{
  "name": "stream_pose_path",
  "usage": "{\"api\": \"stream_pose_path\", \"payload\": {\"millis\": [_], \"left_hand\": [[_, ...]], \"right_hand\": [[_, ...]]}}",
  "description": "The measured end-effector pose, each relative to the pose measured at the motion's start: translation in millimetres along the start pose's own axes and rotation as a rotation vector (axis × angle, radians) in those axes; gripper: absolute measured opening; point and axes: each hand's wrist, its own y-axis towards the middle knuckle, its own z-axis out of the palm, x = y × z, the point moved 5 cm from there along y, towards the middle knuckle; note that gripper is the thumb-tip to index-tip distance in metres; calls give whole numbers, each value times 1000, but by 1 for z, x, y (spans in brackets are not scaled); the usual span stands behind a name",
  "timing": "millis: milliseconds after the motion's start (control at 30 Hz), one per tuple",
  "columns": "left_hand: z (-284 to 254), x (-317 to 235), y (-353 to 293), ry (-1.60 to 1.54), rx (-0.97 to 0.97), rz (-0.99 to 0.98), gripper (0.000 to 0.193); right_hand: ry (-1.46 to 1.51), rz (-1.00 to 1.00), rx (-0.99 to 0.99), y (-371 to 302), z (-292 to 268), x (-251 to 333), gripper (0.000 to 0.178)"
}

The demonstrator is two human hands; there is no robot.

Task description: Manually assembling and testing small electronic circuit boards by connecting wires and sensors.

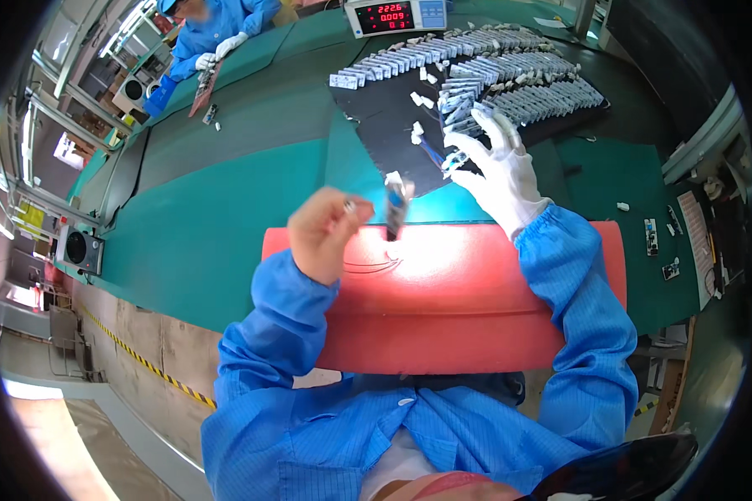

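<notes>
My left hand [322,235], bare, is over the red pad [443,334] with thumb and forefinger pinched together. A tiny shiny bit shows at its fingertips, too small to name. Right of those fingertips is a dark, blurred small circuit module [395,209] with a white end; whether it hangs or rests, I cannot tell. My right hand [503,171], in a white glove, reaches to the dark mat [393,125]. Its thumb and forefinger close on a small wired module [454,161], blue and white, with leads running to a white connector [417,132].
Rows of wrapped small modules [526,71] cover the dark mat. Behind stands a meter with red digits [397,15]. Loose circuit boards [651,237] lie at the right. A co-worker in blue [217,29] handles parts at the far left. A small fan-like box [80,250] stands left.
</notes>
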Motion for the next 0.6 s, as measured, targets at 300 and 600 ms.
{"api": "stream_pose_path", "payload": {"millis": [300, 600], "left_hand": [[-63, 62, 89, -54, -89, -196, 16], [-42, 68, 57, -206, -46, -288, 35]], "right_hand": [[162, -313, 40, -7, -10, 13, 37], [1172, 571, 401, -14, -13, 27, 35]]}}
